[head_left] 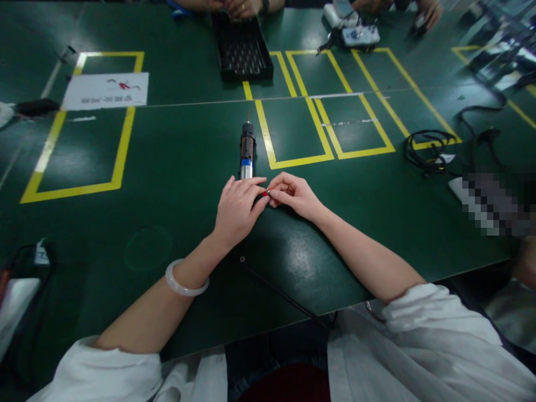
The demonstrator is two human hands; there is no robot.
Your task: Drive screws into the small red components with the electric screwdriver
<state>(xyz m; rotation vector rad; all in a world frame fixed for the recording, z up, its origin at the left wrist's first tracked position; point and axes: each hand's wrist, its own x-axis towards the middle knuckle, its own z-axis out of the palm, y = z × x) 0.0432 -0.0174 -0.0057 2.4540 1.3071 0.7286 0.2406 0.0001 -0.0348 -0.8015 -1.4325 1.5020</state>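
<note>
My left hand (240, 206) and my right hand (295, 195) meet above the green table. Between their fingertips sits a small red and silver part (267, 192), too small to name more exactly. My left thumb and forefinger close on its red side, and my right thumb and fingers pinch the silver end. Just beyond my left hand lies an electric screwdriver (247, 148), its thin bit pointing away from me; the near end is hidden behind that hand. A cord (285, 296) runs from below my left hand to the table's front edge.
Yellow tape rectangles (301, 163) mark the table. A black tray (247, 71) stands at the far side by a co-worker's hands (243, 6). A paper label (106, 92) lies at the left, a coiled black cable (429, 151) at the right. Other hands (429, 12) show far right.
</note>
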